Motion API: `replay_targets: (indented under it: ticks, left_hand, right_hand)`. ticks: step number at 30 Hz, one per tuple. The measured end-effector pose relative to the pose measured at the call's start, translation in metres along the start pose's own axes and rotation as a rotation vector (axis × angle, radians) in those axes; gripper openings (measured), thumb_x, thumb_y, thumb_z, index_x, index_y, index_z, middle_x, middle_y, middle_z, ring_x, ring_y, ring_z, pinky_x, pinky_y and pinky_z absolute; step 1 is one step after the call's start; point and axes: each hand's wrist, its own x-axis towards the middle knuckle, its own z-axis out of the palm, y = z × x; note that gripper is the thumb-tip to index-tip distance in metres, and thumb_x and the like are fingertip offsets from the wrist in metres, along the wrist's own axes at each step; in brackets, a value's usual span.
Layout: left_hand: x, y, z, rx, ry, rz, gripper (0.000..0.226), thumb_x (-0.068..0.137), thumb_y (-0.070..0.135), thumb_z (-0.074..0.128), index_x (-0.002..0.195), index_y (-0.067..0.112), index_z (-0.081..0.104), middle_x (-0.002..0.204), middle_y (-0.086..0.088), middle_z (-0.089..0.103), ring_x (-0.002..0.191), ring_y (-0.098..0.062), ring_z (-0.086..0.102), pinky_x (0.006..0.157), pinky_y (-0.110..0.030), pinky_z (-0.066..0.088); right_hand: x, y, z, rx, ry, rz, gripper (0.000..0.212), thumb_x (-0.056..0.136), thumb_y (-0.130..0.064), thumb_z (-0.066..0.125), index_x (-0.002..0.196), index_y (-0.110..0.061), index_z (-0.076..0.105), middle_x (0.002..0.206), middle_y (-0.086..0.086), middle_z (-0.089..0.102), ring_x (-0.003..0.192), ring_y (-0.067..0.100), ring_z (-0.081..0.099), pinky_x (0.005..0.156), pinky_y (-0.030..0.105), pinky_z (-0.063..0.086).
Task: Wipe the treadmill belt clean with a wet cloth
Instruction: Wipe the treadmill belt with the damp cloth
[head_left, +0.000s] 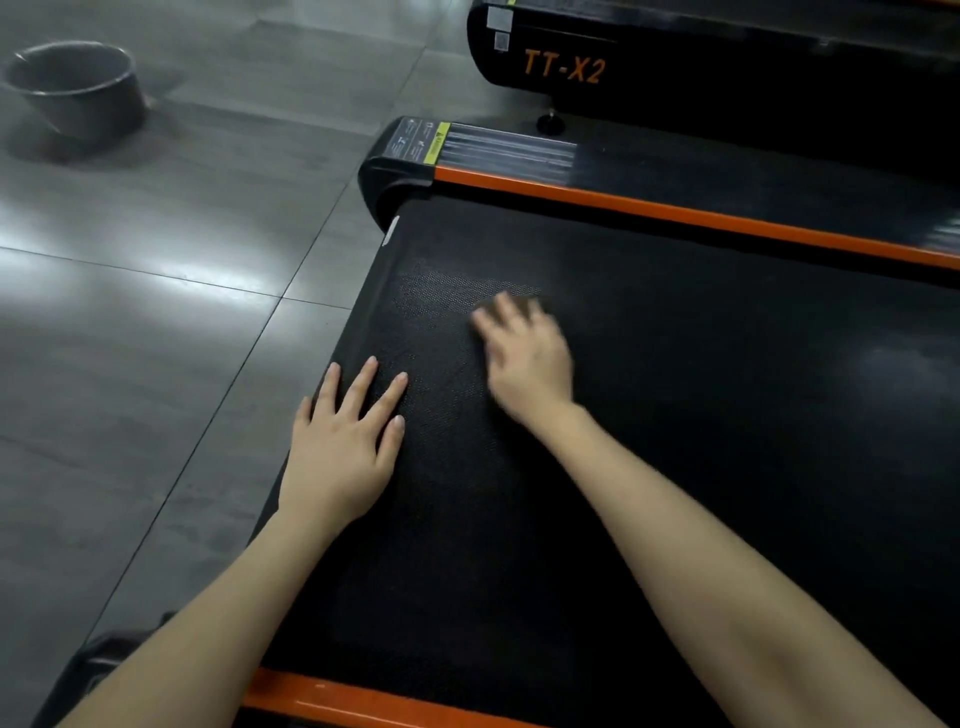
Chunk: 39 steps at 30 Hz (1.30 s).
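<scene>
Wiping pass in hand on treadmill belt (675, 415): right hand (524, 358), blurred, fingers spread flat, pressing what looks like dark cloth (535, 300), only its edge showing past my fingertips, mid-belt near the end. Left hand (340, 441) flat and splayed at belt's end edge, bracing, holding nothing. Next, I judge, long overlapping strokes across belt's remaining width. Basin (78, 85) on floor, well off belt

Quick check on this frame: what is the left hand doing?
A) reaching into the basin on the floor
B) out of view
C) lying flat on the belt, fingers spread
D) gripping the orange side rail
C: the left hand lies palm down on the treadmill belt near its end edge, with its fingers straight and spread and nothing held in it.
</scene>
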Motion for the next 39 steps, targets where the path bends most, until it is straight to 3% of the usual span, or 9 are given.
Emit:
replay_targets:
  ticks: [3,5,11,16,22,26,30,36,39]
  left_hand:
    - [0.001,-0.001,-0.002,-0.005,-0.019,0.007,0.059,0.091,0.052,0.015,0.143,0.036,0.037,0.154,0.0,0.03,0.143,-0.034,0.021,0.107,-0.053,0.028]
    - [0.0,-0.002,-0.003,-0.018,-0.02,0.001,0.06,0.09,0.053,0.014,0.143,0.037,0.036,0.154,0.001,0.029,0.144,-0.033,0.019,0.108,-0.052,0.027]
    - [0.037,-0.004,-0.023,0.005,0.043,0.014,0.061,0.089,0.05,0.022,0.131,0.022,0.057,0.139,-0.016,0.05,0.125,-0.044,0.044,0.097,-0.053,0.039]
    - [0.101,0.007,-0.011,0.011,-0.048,-0.096,0.051,0.099,0.048,0.025,0.148,0.034,0.026,0.158,-0.005,0.016,0.143,-0.035,0.011,0.112,-0.05,0.021]
    - [0.104,0.011,0.003,-0.025,-0.016,-0.099,0.051,0.099,0.043,0.023,0.15,0.037,0.017,0.16,-0.002,0.008,0.145,-0.028,0.006,0.108,-0.046,0.029]
    - [0.105,0.009,0.003,-0.032,-0.005,-0.087,0.051,0.099,0.044,0.025,0.149,0.038,0.017,0.16,-0.001,0.008,0.146,-0.026,0.005,0.108,-0.046,0.027]
    - [0.105,0.007,0.004,-0.044,-0.009,-0.083,0.051,0.099,0.044,0.025,0.149,0.039,0.017,0.16,0.001,0.007,0.146,-0.025,0.004,0.108,-0.046,0.027]
    - [0.105,0.01,0.005,-0.022,0.015,-0.087,0.063,0.089,0.051,0.01,0.149,0.037,0.021,0.159,-0.003,0.013,0.145,-0.029,0.01,0.107,-0.047,0.029]
    - [0.105,0.011,0.005,-0.02,0.014,-0.093,0.063,0.088,0.051,0.011,0.149,0.036,0.022,0.159,-0.004,0.014,0.144,-0.03,0.012,0.107,-0.047,0.029]
  right_hand:
    - [-0.043,-0.006,-0.011,0.059,-0.155,-0.471,0.041,0.088,-0.022,0.043,0.125,-0.025,0.061,0.138,0.006,0.052,0.126,0.039,0.046,0.104,0.049,0.035]
    - [-0.045,0.031,-0.022,0.04,-0.215,-0.532,0.043,0.091,-0.028,0.037,0.13,-0.028,0.056,0.143,0.002,0.046,0.132,0.033,0.041,0.108,0.046,0.03]
    - [-0.006,0.106,-0.029,0.024,-0.149,-0.074,0.044,0.093,-0.024,0.036,0.135,-0.028,0.049,0.149,0.002,0.038,0.139,0.032,0.028,0.114,0.049,0.021]
    - [0.01,0.12,-0.025,-0.004,-0.132,-0.101,0.042,0.098,-0.018,0.042,0.138,-0.029,0.045,0.151,0.001,0.033,0.142,0.028,0.022,0.117,0.046,0.015]
    - [0.093,0.097,-0.001,-0.058,-0.02,0.284,0.042,0.095,-0.023,0.041,0.136,-0.028,0.048,0.15,0.005,0.036,0.135,0.038,0.03,0.111,0.044,0.024]
    - [0.069,0.022,0.024,0.045,-0.046,-0.174,0.043,0.091,-0.027,0.036,0.129,-0.027,0.057,0.143,0.006,0.046,0.13,0.041,0.04,0.109,0.047,0.03]
    - [0.051,0.057,0.008,0.098,-0.165,-0.482,0.044,0.093,-0.033,0.032,0.132,-0.03,0.053,0.145,0.0,0.044,0.134,0.032,0.037,0.111,0.046,0.028]
    - [0.121,0.106,0.008,-0.006,0.004,0.293,0.041,0.097,-0.023,0.038,0.137,-0.029,0.047,0.151,0.003,0.034,0.138,0.035,0.027,0.115,0.043,0.017]
    - [0.123,0.06,0.022,-0.024,-0.008,0.192,0.042,0.095,-0.023,0.039,0.136,-0.031,0.048,0.151,0.003,0.034,0.135,0.038,0.03,0.113,0.041,0.02]
